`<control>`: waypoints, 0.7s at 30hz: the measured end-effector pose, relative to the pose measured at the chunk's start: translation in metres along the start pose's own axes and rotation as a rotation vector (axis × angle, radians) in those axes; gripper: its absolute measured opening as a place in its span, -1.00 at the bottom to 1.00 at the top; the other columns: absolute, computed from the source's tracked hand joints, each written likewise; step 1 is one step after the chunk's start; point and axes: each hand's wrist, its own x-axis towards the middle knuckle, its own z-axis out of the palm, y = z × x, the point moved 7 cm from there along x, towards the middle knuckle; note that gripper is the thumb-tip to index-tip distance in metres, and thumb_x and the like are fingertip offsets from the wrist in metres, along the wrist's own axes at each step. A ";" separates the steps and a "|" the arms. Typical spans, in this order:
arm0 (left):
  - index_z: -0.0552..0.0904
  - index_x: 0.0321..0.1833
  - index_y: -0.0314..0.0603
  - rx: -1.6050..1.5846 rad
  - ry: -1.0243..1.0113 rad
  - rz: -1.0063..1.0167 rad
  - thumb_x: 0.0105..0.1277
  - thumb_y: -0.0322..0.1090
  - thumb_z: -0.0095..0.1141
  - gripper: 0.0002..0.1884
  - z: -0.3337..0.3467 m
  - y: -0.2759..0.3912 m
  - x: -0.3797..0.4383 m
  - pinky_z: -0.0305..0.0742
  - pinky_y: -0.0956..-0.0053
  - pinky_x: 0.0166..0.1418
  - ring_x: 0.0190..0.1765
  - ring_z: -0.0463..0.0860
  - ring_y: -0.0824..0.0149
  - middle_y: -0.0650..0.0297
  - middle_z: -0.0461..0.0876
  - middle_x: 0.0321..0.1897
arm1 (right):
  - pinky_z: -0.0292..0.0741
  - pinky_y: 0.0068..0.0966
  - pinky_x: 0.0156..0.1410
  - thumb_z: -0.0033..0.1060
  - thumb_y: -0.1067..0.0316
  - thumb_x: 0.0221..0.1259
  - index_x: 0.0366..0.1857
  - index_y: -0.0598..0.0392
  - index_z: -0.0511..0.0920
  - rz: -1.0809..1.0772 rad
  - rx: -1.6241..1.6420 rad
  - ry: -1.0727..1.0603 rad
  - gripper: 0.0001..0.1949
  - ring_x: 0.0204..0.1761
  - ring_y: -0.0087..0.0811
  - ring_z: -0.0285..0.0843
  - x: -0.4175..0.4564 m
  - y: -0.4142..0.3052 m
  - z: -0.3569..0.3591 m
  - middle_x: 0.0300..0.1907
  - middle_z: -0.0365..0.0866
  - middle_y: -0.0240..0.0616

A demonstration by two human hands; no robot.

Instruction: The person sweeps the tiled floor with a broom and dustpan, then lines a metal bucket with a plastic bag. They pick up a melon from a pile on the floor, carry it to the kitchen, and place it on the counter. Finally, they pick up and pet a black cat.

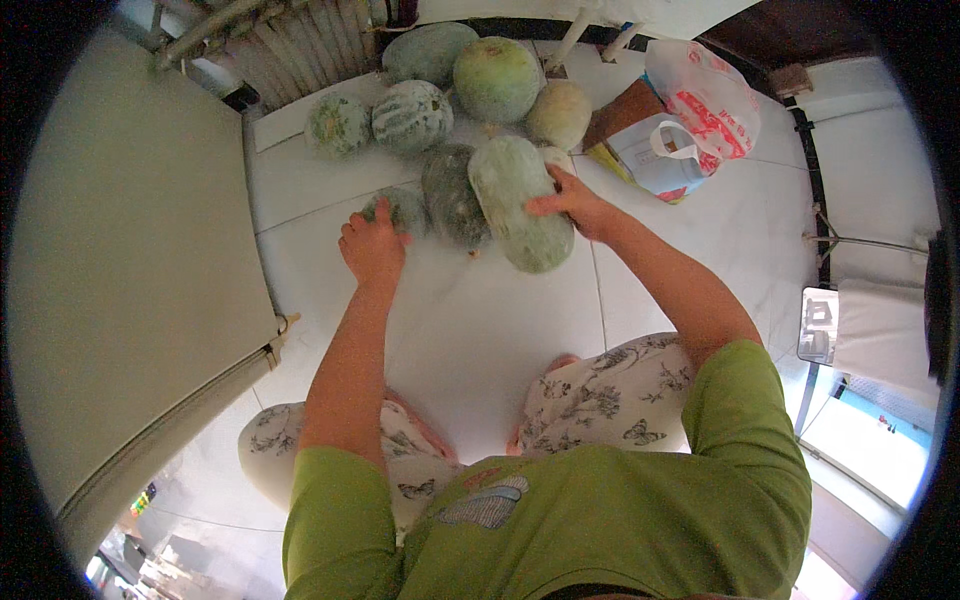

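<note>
My right hand (pixel 576 204) grips the right side of a long pale green winter melon (pixel 514 199), thumb over its face and fingers behind. To its left lies a dark green pumpkin (pixel 452 191). My left hand (pixel 373 246), fingers partly curled, is at the near left side of a small green squash (pixel 409 206); whether it holds the squash is unclear. Behind these stand a mottled green squash (pixel 339 125), a striped squash (pixel 413 116), a round pale green melon (pixel 496 79), a yellowish melon (pixel 559 114) and a large grey-green melon (pixel 429 51). Another pale round fruit (pixel 555 157) is mostly hidden behind the winter melon.
A brown box (pixel 628 112), a carrier bag with a white handle (pixel 656 154) and a clear plastic bag with red print (pixel 709 101) sit at the back right. A radiator (pixel 300 52) stands at the back left. A large beige panel (pixel 142 225) borders the left side.
</note>
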 end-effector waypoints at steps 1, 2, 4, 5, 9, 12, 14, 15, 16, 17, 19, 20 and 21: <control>0.47 0.26 0.12 -0.005 0.002 0.009 -0.06 -0.05 0.45 -0.26 0.000 0.002 0.000 0.45 0.09 0.00 -0.01 0.52 -0.03 0.00 0.51 -0.08 | 0.24 -0.26 0.40 0.62 0.13 -0.33 0.41 0.21 0.03 0.013 -0.044 -0.029 0.12 0.30 -0.14 0.28 -0.010 0.007 0.003 0.29 0.29 -0.03; 0.47 0.26 0.12 -0.010 0.005 0.018 -0.06 -0.06 0.45 -0.26 0.000 0.003 0.000 0.45 0.09 -0.01 -0.01 0.52 -0.03 0.00 0.52 -0.07 | 0.23 -0.26 0.41 0.63 0.14 -0.33 0.42 0.21 0.01 0.027 -0.087 -0.059 0.13 0.31 -0.14 0.27 -0.019 0.016 0.005 0.30 0.27 -0.03; 0.47 0.26 0.12 -0.024 -0.015 0.013 -0.06 -0.08 0.45 -0.27 -0.004 0.003 0.000 0.46 0.10 0.00 -0.01 0.52 -0.02 0.00 0.52 -0.06 | 0.22 -0.28 0.41 0.63 0.14 -0.33 0.44 0.20 -0.04 0.075 -0.229 -0.132 0.17 0.33 -0.15 0.24 -0.033 0.034 0.018 0.32 0.24 -0.02; 0.47 0.26 0.12 -0.037 -0.040 -0.001 -0.05 -0.09 0.45 -0.28 -0.006 0.002 0.000 0.46 0.10 0.01 -0.01 0.52 -0.02 0.00 0.52 -0.05 | 0.22 -0.28 0.41 0.64 0.12 -0.34 0.45 0.20 -0.06 0.114 -0.330 -0.175 0.19 0.34 -0.15 0.22 -0.038 0.045 0.028 0.33 0.21 -0.01; 0.44 0.30 0.19 -0.169 -0.034 0.042 -0.04 -0.11 0.45 -0.25 0.004 -0.010 0.003 0.46 0.14 0.08 0.03 0.54 -0.03 -0.01 0.53 0.01 | 0.28 -0.28 0.37 0.67 0.04 -0.42 0.44 0.18 -0.06 0.200 -0.364 -0.329 0.25 0.29 -0.12 0.28 -0.038 0.116 0.072 0.29 0.28 0.01; 0.42 0.28 0.09 -0.243 -0.026 -0.024 0.05 -0.17 0.39 -0.32 -0.005 -0.010 -0.006 0.42 0.13 0.14 0.08 0.50 -0.04 -0.03 0.49 0.05 | 0.32 -0.25 0.32 0.64 0.03 -0.41 0.43 0.15 -0.04 0.127 -0.779 -0.357 0.21 0.27 -0.06 0.33 -0.027 0.124 0.095 0.27 0.30 0.06; 0.37 0.30 0.01 -0.260 0.025 -0.032 0.08 -0.19 0.37 -0.31 -0.005 -0.014 -0.015 0.41 0.11 0.16 0.11 0.48 -0.06 -0.06 0.47 0.09 | 0.34 -0.21 0.29 0.61 0.02 -0.39 0.42 0.13 0.00 0.127 -1.086 -0.350 0.17 0.24 0.00 0.36 -0.018 0.115 0.117 0.27 0.30 0.10; 0.35 0.31 -0.03 -0.270 0.051 -0.029 0.10 -0.21 0.35 -0.31 -0.007 -0.013 -0.018 0.40 0.10 0.17 0.13 0.47 -0.08 -0.07 0.45 0.11 | 0.35 -0.19 0.28 0.59 0.02 -0.39 0.41 0.11 0.02 0.127 -1.238 -0.337 0.15 0.22 0.03 0.37 -0.016 0.111 0.122 0.27 0.30 0.12; 0.34 0.31 -0.07 -0.272 0.048 -0.014 0.10 -0.22 0.35 -0.30 -0.007 -0.012 -0.021 0.40 0.10 0.17 0.13 0.47 -0.08 -0.08 0.44 0.13 | 0.37 -0.17 0.24 0.57 0.02 -0.40 0.39 0.12 0.05 -0.009 -1.344 -0.287 0.13 0.16 0.02 0.41 -0.012 0.107 0.126 0.17 0.35 0.11; 0.32 0.32 -0.10 -0.275 0.044 0.002 0.11 -0.23 0.34 -0.30 -0.007 -0.010 -0.025 0.39 0.09 0.18 0.14 0.46 -0.09 -0.08 0.43 0.14 | 0.39 -0.15 0.20 0.56 0.01 -0.41 0.37 0.13 0.08 -0.147 -1.444 -0.232 0.11 0.09 0.01 0.45 -0.009 0.106 0.129 0.08 0.41 0.09; 0.31 0.32 -0.15 -0.292 0.047 0.035 0.12 -0.25 0.33 -0.30 -0.008 -0.008 -0.031 0.37 0.09 0.20 0.16 0.45 -0.09 -0.09 0.41 0.16 | 0.41 -0.13 0.14 0.52 0.01 -0.38 0.35 0.14 0.13 -0.346 -1.615 -0.181 0.05 0.01 0.00 0.50 -0.008 0.102 0.134 -0.01 0.46 0.07; 0.31 0.31 -0.16 -0.305 0.053 0.055 0.12 -0.25 0.33 -0.31 -0.009 -0.006 -0.034 0.36 0.09 0.22 0.17 0.44 -0.09 -0.09 0.41 0.17 | 0.41 -0.13 0.12 0.49 0.01 -0.34 0.34 0.14 0.14 -0.402 -1.687 -0.184 0.02 0.00 -0.01 0.50 -0.006 0.103 0.134 -0.01 0.46 0.07; 0.32 0.31 -0.17 -0.322 0.059 0.073 0.12 -0.26 0.33 -0.31 -0.010 -0.004 -0.037 0.35 0.09 0.23 0.18 0.43 -0.09 -0.09 0.41 0.17 | 0.41 -0.12 0.10 0.47 0.01 -0.29 0.34 0.14 0.16 -0.458 -1.763 -0.191 -0.02 -0.01 -0.01 0.50 -0.006 0.102 0.135 -0.01 0.47 0.07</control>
